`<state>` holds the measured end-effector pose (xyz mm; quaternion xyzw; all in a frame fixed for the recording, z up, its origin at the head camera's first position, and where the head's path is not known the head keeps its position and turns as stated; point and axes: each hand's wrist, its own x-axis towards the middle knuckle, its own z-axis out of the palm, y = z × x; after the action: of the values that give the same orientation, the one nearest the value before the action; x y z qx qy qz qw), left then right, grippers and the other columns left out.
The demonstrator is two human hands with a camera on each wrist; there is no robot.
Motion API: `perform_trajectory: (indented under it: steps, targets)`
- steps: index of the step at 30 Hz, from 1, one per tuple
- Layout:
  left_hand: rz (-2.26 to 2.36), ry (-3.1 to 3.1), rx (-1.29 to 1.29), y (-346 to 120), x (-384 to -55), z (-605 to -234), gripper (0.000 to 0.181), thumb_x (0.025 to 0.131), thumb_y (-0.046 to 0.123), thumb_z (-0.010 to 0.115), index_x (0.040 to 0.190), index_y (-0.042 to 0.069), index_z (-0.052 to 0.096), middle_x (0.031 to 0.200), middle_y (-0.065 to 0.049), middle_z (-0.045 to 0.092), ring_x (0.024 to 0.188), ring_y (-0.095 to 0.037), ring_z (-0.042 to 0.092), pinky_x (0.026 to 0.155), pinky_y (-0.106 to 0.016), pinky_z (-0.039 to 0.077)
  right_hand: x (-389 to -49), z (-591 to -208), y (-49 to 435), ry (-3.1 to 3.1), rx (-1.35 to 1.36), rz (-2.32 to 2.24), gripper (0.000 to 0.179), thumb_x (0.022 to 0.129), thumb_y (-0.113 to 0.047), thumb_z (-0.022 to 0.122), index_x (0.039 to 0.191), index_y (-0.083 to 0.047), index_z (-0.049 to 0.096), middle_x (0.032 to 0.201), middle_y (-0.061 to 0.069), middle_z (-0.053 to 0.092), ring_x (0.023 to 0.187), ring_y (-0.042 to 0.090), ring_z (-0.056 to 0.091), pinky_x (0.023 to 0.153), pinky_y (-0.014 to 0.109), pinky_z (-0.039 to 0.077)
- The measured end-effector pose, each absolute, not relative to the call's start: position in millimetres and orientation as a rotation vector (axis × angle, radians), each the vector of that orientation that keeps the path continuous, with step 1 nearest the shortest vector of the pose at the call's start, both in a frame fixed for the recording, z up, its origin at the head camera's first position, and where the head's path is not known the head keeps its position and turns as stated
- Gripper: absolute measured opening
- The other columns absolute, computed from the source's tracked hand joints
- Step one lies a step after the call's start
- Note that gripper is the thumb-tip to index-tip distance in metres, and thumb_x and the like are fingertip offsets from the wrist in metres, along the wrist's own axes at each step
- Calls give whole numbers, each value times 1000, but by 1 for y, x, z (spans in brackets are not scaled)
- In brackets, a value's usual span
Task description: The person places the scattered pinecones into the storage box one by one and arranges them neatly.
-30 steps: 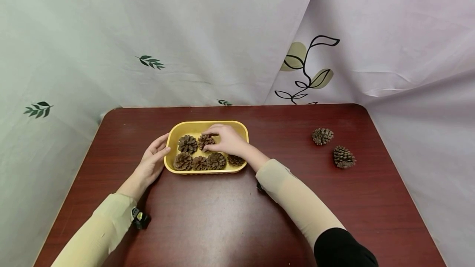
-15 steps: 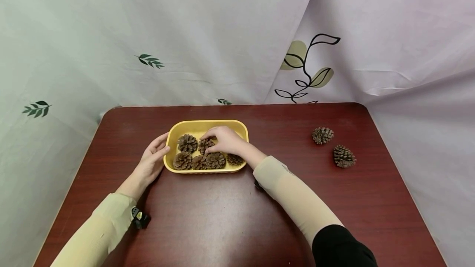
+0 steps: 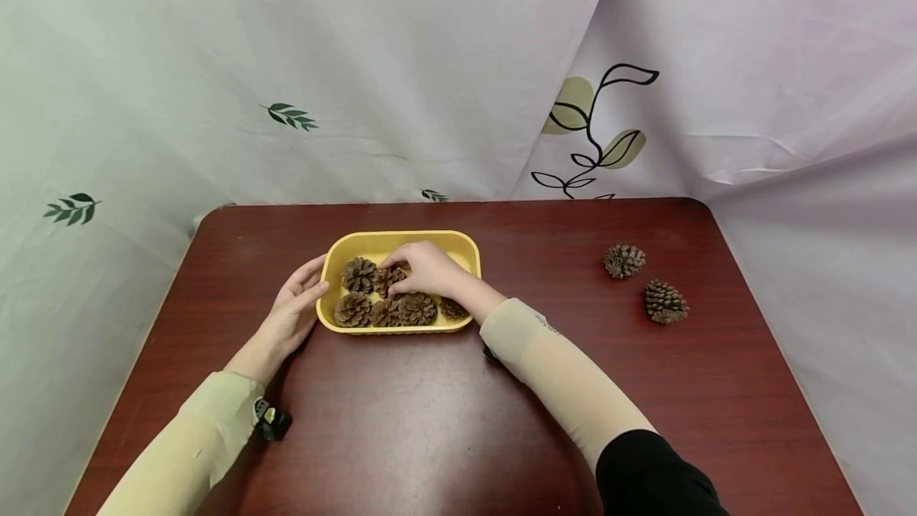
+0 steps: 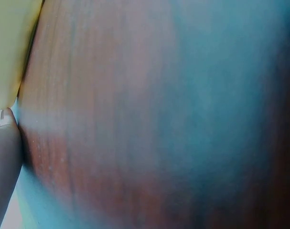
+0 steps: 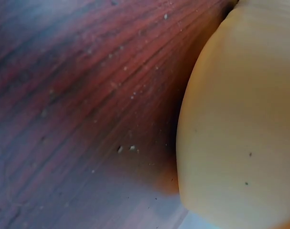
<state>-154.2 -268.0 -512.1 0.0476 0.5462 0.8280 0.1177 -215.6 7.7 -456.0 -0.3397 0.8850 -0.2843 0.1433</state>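
In the yellow tray (image 3: 365, 244), just right of another pinecone (image 3: 359, 275), our right hand (image 3: 430, 271) pinches a pinecone (image 3: 387, 281) between thumb and fingers. Our left hand (image 3: 290, 310) holds the tray's left end. The pinched cone looks light, stiff, unslippery, perhaps brittle-scaled; we'd grip its widest part gently.

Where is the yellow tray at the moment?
In the head view, the tray sits on the table, slightly left of centre. The left hand holds its left end; the right hand reaches in, gripping a pine cone.
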Motion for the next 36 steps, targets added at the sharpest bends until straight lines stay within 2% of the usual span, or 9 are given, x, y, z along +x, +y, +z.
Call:
perform_trajectory:
  steps: [5, 23, 28, 36]
  targets:
    - [2426, 1586, 170, -269, -155, -513, 47, 109, -6, 44, 137, 25, 64, 136, 12, 70, 122, -2, 67, 101, -19, 56, -216, -457, 3, 2565, -990, -830, 48, 91, -26, 86, 135, -13, 73, 140, 6, 72, 134, 22, 65, 119, 34, 48]
    - [2427, 1609, 145, -268, -155, -513, 45, 109, -4, 47, 137, 26, 65, 136, 12, 71, 122, -3, 67, 100, -20, 57, -212, -455, 11, 2550, -978, -840, 58, 93, -28, 84, 144, -10, 65, 149, 9, 65, 142, 25, 58, 124, 37, 42]
    - [2416, 1607, 170, -268, -155, -514, 46, 109, -4, 45, 138, 26, 63, 137, 13, 71, 123, -2, 67, 101, -20, 57, -211, -450, 24, 2537, -950, -882, 57, 95, -28, 82, 146, -9, 64, 150, 8, 64, 141, 25, 59, 123, 38, 44]
    - [2421, 1598, 162, -269, -155, -515, 47, 109, -5, 44, 138, 26, 63, 137, 12, 71, 123, -2, 67, 100, -20, 57, -209, -445, 50, 2585, -978, -990, 50, 95, -25, 82, 139, -5, 68, 140, 10, 71, 131, 25, 67, 113, 38, 53]
